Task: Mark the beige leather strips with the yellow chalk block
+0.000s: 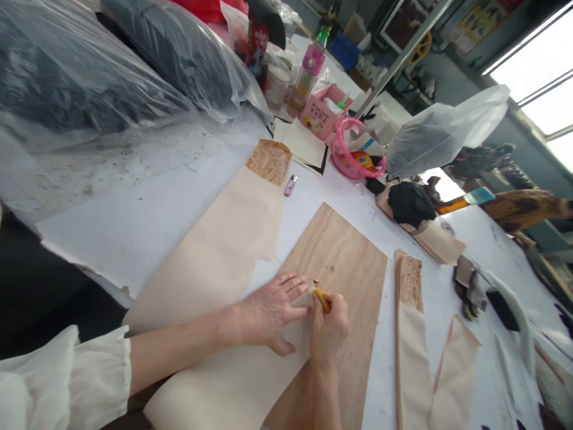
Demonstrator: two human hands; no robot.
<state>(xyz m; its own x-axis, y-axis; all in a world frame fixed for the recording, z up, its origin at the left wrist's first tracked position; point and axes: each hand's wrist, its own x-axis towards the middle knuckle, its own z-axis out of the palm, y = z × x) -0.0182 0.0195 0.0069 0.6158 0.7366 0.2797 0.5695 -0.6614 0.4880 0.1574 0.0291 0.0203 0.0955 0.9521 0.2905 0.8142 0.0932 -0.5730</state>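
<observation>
My left hand [273,310] lies flat with fingers spread, pressing on a pale beige sheet [233,382] that looks like leather or coated cloth. Part of that sheet rests on a wooden board [335,257], and its near end curls over. Close beside it, my right hand [329,328] is closed around a small yellow tool [322,300] at the sheet's far edge. The fingers cover most of this tool, so its kind cannot be made out. A little brown scrap shows just past the edge. Another beige piece [215,239] with a rough brown end lies to the left.
Folded beige strips [414,352] lie right of the board. A small pink clipper-like item [290,186] is on the white table [120,197]. Farther back stand a pink basket [351,167], a pink box [320,119] and a bottle [308,71]. Plastic-wrapped dark rolls [179,54] fill the back left.
</observation>
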